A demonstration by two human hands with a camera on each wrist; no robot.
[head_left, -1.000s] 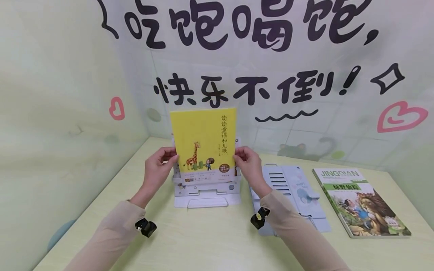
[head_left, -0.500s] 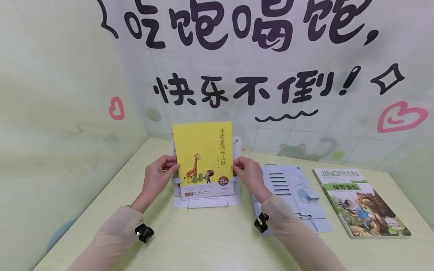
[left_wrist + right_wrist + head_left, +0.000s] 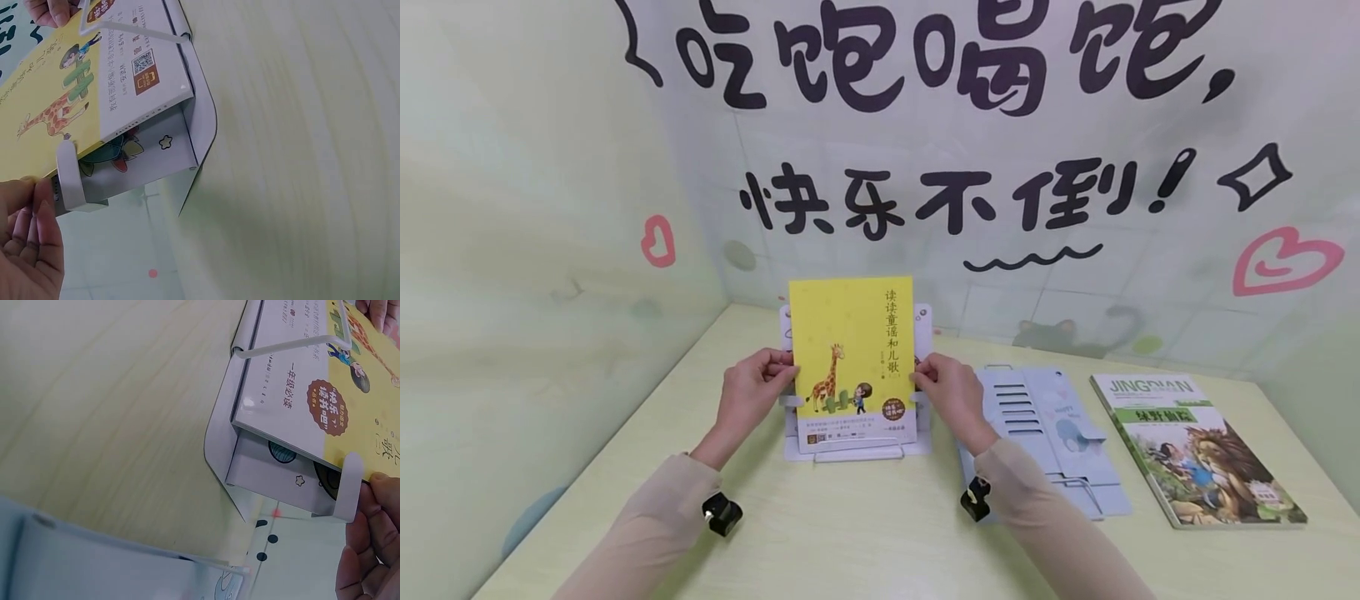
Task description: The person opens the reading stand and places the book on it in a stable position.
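Note:
A yellow book [image 3: 857, 333] with a giraffe on its cover stands leaning back in a white book stand [image 3: 922, 333]. My left hand [image 3: 752, 396] pinches the book's left edge between thumb and fingers. On the opposite edge, my right hand [image 3: 953, 392] pinches it at about the same height. The book's bottom sits on the stand's ledge, behind the white wire bar [image 3: 287, 345], as both wrist views show. A side clip [image 3: 70, 175] of the stand overlaps the book's edge beside the left fingers, and a matching clip [image 3: 350, 487] does so beside the right fingers.
Right of the stand, a light blue book stand [image 3: 1037, 417] lies folded flat on the table [image 3: 850, 533], partly behind the right forearm. Farther right lies a green and white book [image 3: 1198, 450] with a lion on its cover. A printed curtain [image 3: 865, 142] rises behind the table.
Both hands have lowered the yellow book, so its bottom edge has come down from above the ledge to behind the wire bar. It has also straightened slightly. Both hands keep their hold.

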